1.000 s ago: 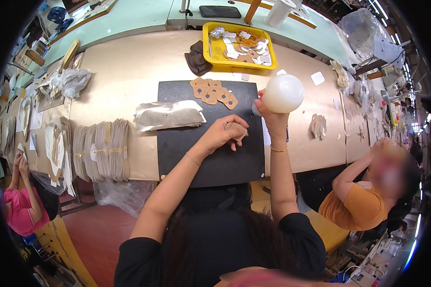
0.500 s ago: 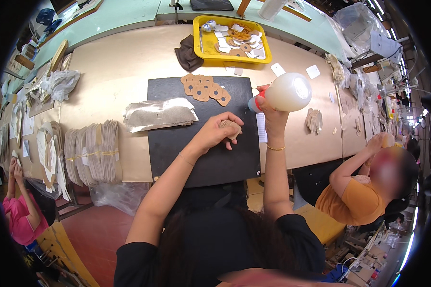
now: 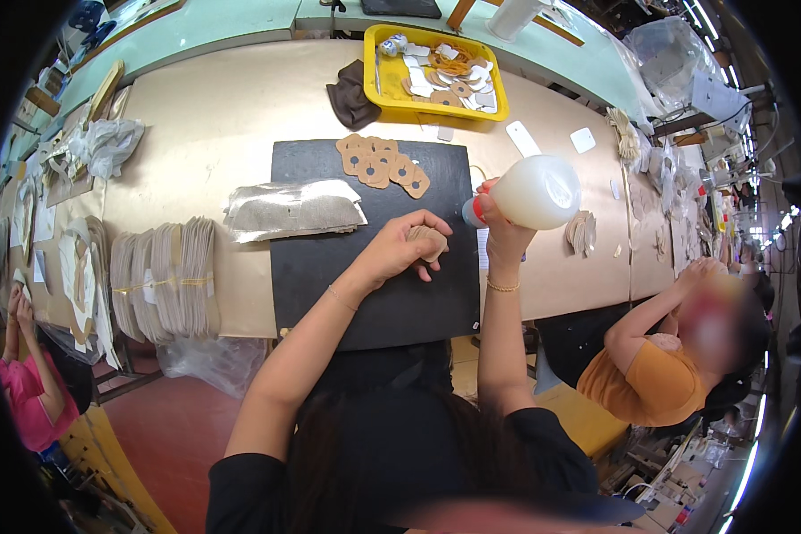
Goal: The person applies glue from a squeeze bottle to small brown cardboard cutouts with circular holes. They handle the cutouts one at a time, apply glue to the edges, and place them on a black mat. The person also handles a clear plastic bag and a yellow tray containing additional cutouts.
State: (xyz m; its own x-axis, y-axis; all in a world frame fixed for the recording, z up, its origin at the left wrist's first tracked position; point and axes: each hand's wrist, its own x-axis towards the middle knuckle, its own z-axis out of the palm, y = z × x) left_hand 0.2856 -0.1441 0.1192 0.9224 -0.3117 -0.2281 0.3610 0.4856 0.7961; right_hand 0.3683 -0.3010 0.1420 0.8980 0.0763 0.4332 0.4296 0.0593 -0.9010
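My left hand is closed around a small bunch of beige cut pieces above the black mat. My right hand grips a milky white squeeze bottle, tilted over with its red and pale blue nozzle end toward the mat's right edge. Behind my left hand, several tan rounded pieces with dark centre spots lie overlapping on the mat. A stack of silvery-grey panels rests partly across the mat's left side.
A yellow tray of small pieces and orange bands stands behind the mat, with a dark cloth beside it. Banded panel bundles lie left; a small beige pile lies right. People in orange and pink sit at either side.
The bottle in my right hand has dipped slightly and tilted a little. My left hand keeps its hold on the beige pieces. The whole view has shifted slightly.
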